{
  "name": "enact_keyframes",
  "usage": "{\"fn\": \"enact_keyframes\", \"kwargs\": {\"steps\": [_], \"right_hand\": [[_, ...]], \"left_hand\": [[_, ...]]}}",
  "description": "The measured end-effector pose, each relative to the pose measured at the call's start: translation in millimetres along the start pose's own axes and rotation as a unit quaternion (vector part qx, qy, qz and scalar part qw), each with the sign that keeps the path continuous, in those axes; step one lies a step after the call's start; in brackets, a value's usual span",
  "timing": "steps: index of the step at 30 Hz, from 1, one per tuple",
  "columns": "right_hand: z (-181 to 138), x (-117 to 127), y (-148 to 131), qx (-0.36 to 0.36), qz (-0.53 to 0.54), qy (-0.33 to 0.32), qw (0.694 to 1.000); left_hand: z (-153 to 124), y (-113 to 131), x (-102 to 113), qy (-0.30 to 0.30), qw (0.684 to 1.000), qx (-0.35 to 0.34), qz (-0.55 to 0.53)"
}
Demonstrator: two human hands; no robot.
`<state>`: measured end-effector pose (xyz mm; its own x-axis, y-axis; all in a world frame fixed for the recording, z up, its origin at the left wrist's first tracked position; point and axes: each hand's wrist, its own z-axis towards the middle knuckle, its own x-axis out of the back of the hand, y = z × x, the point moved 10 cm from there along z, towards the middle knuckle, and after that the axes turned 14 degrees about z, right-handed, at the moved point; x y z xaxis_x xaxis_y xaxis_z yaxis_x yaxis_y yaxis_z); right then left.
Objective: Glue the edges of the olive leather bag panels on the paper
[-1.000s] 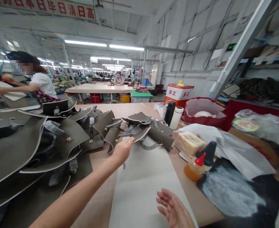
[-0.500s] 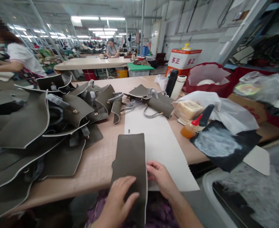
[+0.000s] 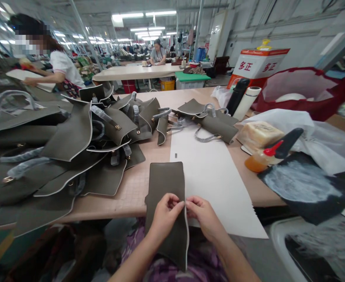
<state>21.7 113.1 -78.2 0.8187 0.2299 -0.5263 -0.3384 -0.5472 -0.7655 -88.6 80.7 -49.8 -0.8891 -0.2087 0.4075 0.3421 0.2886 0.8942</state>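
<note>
A long dark grey-brown leather panel (image 3: 166, 178) with a pale edge lies over the front of the table and hangs down towards my lap. My left hand (image 3: 166, 215) rests on it with fingers curled, thumb and fingertips pinched at its right edge. From the other side, my right hand (image 3: 204, 215) pinches the same edge, its fingertips almost meeting those of the left. White paper (image 3: 219, 184) is spread beneath and to the right of the panel.
Several leather bag pieces with wrapped handles (image 3: 69, 137) are heaped at left. Two more bag pieces (image 3: 210, 121) lie on the paper's far end. At right are a glue bottle (image 3: 256, 160), a wrapped block (image 3: 259, 135) and two flasks (image 3: 243, 100). A co-worker (image 3: 62, 66) stands at far left.
My left hand has moved from lying spread on the panel to pinching its right edge beside my right hand. The view has swung left, and the co-worker at left now shows a pale sheet.
</note>
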Motion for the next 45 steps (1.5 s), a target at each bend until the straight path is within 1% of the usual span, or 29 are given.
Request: {"fn": "enact_keyframes", "kwargs": {"steps": [2,5,8,11,13,15,17,19,23,25,27,29,31,33,35,37,38,39,41,43,45], "right_hand": [[-1,-5,-5,0.006,-0.029,-0.001,1.000],[-6,-16,-17,0.048,-0.129,-0.008,0.991],[-15,-25,-30,0.098,-0.252,-0.001,0.963],[-25,-32,-37,0.137,-0.336,0.012,0.932],[-29,-35,-38,0.148,-0.359,0.017,0.921],[-31,-36,-36,0.148,-0.365,0.019,0.919],[-30,-35,-33,0.142,-0.357,0.019,0.923],[-28,-33,-29,0.133,-0.340,0.020,0.931],[-25,-29,-26,0.116,-0.293,0.008,0.949],[-25,-28,-25,0.100,-0.258,-0.002,0.961],[-27,-28,-27,0.100,-0.250,0.001,0.963],[-29,-29,-30,0.113,-0.272,0.011,0.956],[-30,-30,-33,0.130,-0.308,0.021,0.942],[-28,-26,-36,0.150,-0.347,0.032,0.925],[-25,-14,-44,0.183,-0.386,0.065,0.902],[-19,4,-54,0.208,-0.406,0.108,0.884],[-17,13,-58,0.213,-0.408,0.125,0.879],[-14,19,-61,0.214,-0.407,0.134,0.878],[-13,22,-62,0.211,-0.395,0.127,0.885],[-19,13,-62,0.218,-0.363,0.112,0.899],[-34,-5,-63,0.248,-0.342,0.091,0.902]], "left_hand": [[-2,6,3,0.006,1.000,-0.001,0.008],[-5,14,8,0.006,0.999,-0.013,0.028],[-11,21,12,0.006,0.996,-0.036,0.077],[-18,28,16,0.021,0.983,-0.051,0.176],[-22,35,16,0.026,0.965,-0.068,0.251],[-24,42,15,0.024,0.946,-0.085,0.311],[-25,46,14,0.025,0.933,-0.096,0.345],[-24,48,15,0.039,0.925,-0.101,0.364],[-25,52,19,0.073,0.918,-0.121,0.371],[-27,53,20,0.078,0.918,-0.128,0.367],[-29,53,19,0.077,0.920,-0.129,0.362],[-30,52,16,0.073,0.921,-0.128,0.360],[-30,52,14,0.071,0.922,-0.130,0.358],[-30,54,17,0.079,0.922,-0.138,0.353],[-30,58,28,0.106,0.925,-0.141,0.337],[-30,60,47,0.140,0.935,-0.124,0.302],[-29,60,54,0.147,0.942,-0.111,0.281],[-28,60,59,0.146,0.949,-0.099,0.262],[-27,62,60,0.126,0.959,-0.091,0.238],[-25,65,53,0.114,0.960,-0.097,0.235],[-23,66,47,0.118,0.961,-0.098,0.231]]}}
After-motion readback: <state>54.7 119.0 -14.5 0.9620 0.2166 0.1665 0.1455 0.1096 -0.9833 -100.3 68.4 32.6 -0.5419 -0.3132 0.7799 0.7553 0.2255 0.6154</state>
